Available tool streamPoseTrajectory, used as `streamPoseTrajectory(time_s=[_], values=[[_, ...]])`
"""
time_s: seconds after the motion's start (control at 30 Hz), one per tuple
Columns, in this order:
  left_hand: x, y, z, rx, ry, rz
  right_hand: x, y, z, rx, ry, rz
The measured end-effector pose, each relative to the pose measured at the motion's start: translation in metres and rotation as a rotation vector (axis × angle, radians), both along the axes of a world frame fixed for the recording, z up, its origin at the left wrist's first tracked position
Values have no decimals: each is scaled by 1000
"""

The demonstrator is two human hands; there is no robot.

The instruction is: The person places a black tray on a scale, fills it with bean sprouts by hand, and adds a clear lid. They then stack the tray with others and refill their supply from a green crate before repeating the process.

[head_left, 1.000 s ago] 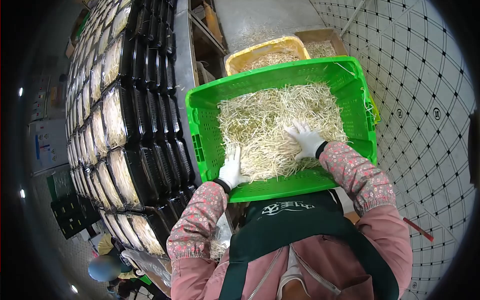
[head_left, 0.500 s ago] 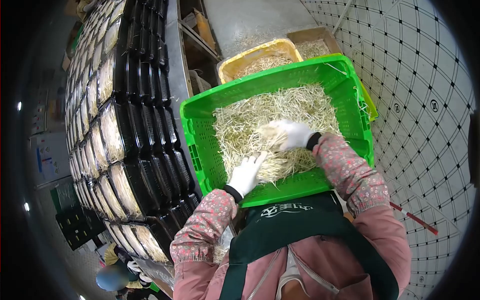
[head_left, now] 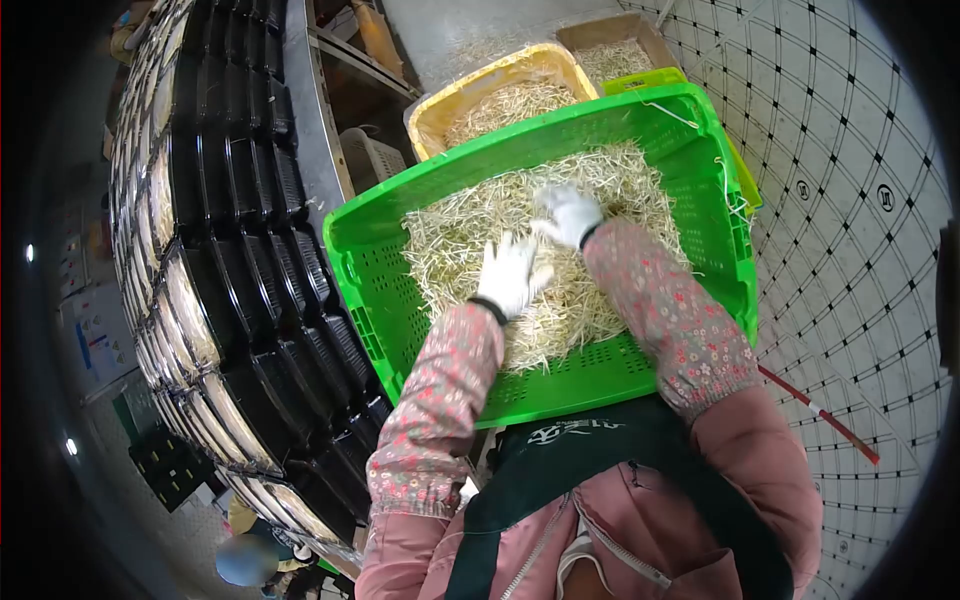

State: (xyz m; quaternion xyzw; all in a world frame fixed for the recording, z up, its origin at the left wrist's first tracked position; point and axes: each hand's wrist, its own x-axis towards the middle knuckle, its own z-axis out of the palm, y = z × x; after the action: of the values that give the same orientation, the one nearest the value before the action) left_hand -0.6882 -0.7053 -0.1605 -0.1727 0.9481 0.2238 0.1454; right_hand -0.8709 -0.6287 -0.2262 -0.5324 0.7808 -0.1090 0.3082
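- Stacked black plastic trays (head_left: 215, 330), some filled with sprouts, stand at nine o'clock of the crate.
- Green perforated plastic crate (head_left: 385, 300) holds a heap of pale bean sprouts (head_left: 450, 235).
- White-gloved left hand (head_left: 508, 275) lies spread flat on the heap.
- White-gloved right hand (head_left: 570, 213), at the left hand's one o'clock, is curled into the sprouts; I cannot tell whether it grips any.

Right of the right hand (head_left: 568, 213) spreads a pale floor (head_left: 850, 260) crossed by dark dotted lines, with a red stick (head_left: 820, 415) lying on it. Left of the left hand (head_left: 508, 272) rise stacks of black trays (head_left: 230, 250), a metal shelf frame (head_left: 330, 90) beyond them. Small lights (head_left: 68, 446) glow in the dim far left.
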Motion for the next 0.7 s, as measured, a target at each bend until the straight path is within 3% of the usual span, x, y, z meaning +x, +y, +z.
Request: streamPoseTrajectory(time_s=[0.03, 0.07, 0.1, 0.13, 0.23, 0.3, 0.4, 0.5, 0.57, 0.7], values=[[16, 10, 10, 54, -76, -39, 13, 20, -13, -64, -86, 35], [35, 20, 22, 77, -55, -56, 21, 36, 29, 94, -207, 80], [56, 30, 34, 101, -39, -68, 33, 59, 33, 116, -149, 210], [73, 40, 47, 108, -60, -75, 40, 86, 39, 119, -316, 239], [107, 62, 67, 130, -118, -39, 51, 130, 71, -91, -133, 416], [102, 62, 65, 122, -190, 38, 53, 127, 79, -7, 11, 443], [79, 57, 51, 23, -249, 99, 57, 102, 64, 27, -5, 288], [66, 53, 31, 123, -209, 248, 58, 86, 36, 142, -205, 240], [68, 50, 27, 120, -181, 283, 53, 90, 32, 71, -227, 187], [72, 44, 46, 152, -165, 269, 26, 84, 24, 35, -273, 140]])
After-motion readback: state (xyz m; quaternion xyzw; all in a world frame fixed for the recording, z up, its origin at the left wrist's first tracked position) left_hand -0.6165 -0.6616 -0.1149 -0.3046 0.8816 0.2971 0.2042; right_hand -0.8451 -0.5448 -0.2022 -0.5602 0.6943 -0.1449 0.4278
